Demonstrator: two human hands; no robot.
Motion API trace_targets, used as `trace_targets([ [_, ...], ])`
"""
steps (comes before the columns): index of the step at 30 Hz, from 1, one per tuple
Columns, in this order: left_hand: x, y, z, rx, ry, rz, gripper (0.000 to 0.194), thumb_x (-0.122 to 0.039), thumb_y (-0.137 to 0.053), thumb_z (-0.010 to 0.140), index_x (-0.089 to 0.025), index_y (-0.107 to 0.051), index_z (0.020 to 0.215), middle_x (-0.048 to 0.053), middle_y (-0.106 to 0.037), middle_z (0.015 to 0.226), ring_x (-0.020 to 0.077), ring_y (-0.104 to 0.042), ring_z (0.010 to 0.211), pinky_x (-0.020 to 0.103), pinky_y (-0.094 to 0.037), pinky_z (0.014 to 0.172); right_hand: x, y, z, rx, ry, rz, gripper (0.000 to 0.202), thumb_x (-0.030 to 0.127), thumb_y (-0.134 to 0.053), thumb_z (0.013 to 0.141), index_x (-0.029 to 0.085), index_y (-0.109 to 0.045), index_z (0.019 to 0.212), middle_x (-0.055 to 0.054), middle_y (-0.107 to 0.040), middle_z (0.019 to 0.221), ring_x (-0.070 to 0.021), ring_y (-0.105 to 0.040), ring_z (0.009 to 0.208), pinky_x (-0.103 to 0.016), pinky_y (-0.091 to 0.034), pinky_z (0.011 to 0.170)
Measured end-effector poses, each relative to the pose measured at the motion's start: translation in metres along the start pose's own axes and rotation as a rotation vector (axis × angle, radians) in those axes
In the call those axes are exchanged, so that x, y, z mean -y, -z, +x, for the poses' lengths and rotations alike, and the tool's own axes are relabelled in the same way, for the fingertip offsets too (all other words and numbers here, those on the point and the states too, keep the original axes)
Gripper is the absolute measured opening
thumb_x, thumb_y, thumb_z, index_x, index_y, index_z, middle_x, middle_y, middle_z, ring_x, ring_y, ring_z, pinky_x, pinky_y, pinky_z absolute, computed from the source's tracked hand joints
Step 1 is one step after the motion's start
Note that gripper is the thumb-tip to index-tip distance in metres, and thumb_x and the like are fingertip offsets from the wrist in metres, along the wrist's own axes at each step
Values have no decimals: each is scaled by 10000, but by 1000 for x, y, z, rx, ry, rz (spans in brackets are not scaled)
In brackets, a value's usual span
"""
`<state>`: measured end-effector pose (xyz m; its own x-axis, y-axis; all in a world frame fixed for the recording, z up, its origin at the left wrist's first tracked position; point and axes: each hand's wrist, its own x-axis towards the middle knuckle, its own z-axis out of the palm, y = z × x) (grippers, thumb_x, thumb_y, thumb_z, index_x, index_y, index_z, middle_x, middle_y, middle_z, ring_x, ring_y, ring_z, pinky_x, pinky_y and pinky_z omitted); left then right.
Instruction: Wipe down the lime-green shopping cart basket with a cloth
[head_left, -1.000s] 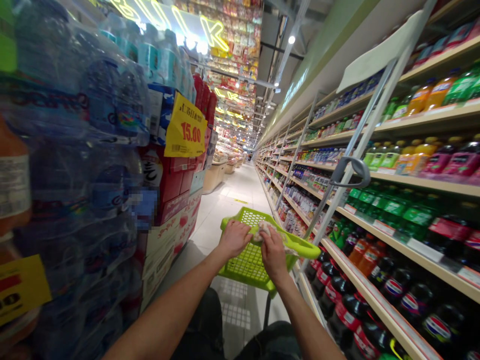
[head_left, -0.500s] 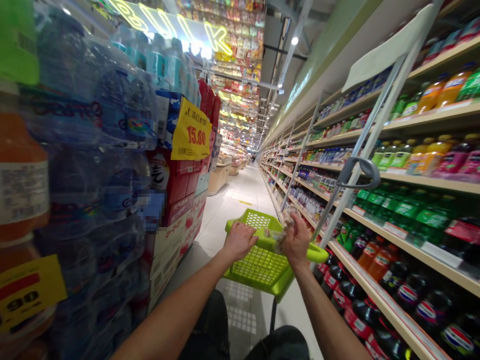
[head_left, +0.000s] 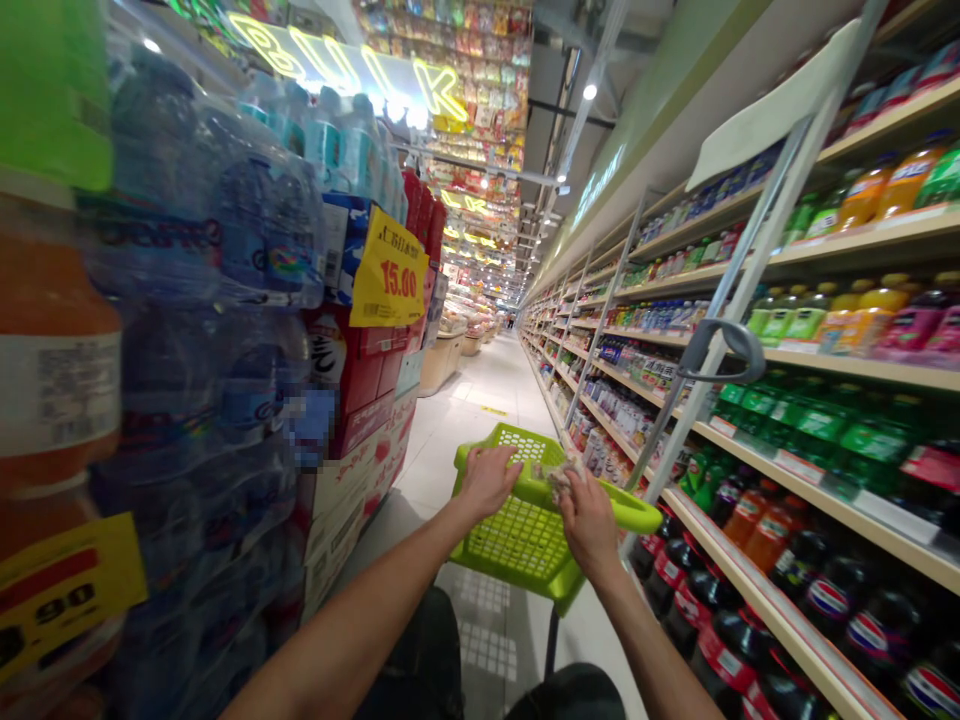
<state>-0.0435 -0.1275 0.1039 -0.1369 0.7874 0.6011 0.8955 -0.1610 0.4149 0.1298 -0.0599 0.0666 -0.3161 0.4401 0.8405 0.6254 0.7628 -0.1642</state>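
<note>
A lime-green shopping cart (head_left: 517, 545) with a mesh basket stands right in front of me, tilted in the view. My left hand (head_left: 489, 482) is closed around the left part of its handle (head_left: 636, 511). Bunched under the fingers of my right hand (head_left: 589, 522) is a crumpled, pale greyish cloth (head_left: 561, 478), pressed against the handle right of the middle. Part of the cloth sticks out to the left, between my two hands. My right palm hides the rest of it.
Shelves of soft drink bottles (head_left: 847, 432) run along the right, with a slanted ladder-like frame carrying a grey loop handle (head_left: 721, 350). Stacked water packs (head_left: 262, 235) and drink cartons (head_left: 364, 430) rise close on the left. A tiled aisle floor (head_left: 487, 395) stretches ahead.
My right hand, raised slightly with the cloth earlier, has come down and left onto the handle. The left hand stays on the handle. The view has shifted slightly.
</note>
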Motion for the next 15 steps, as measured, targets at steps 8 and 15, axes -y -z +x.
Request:
trace_targets([
  [8, -52, -19, 20, 132, -180, -115, 358, -393, -298, 867, -211, -568, 1017, 28, -609, 1055, 177, -527, 981, 337, -400, 877, 15, -2, 19, 0, -211, 377, 570, 244, -345, 787, 128, -247, 1337, -144, -513, 1213, -234, -511, 1074, -401, -402, 887],
  [15, -34, -41, 8, 29, -320, 117, 208, -231, -487, 751, -154, -585, 917, 81, -558, 1105, 226, -408, 1134, 367, -307, 1002, -33, 0, -3, -52, -274, 104, 483, 244, -316, 761, 122, -416, 1218, -118, -636, 981, -257, -561, 886, -461, -390, 847],
])
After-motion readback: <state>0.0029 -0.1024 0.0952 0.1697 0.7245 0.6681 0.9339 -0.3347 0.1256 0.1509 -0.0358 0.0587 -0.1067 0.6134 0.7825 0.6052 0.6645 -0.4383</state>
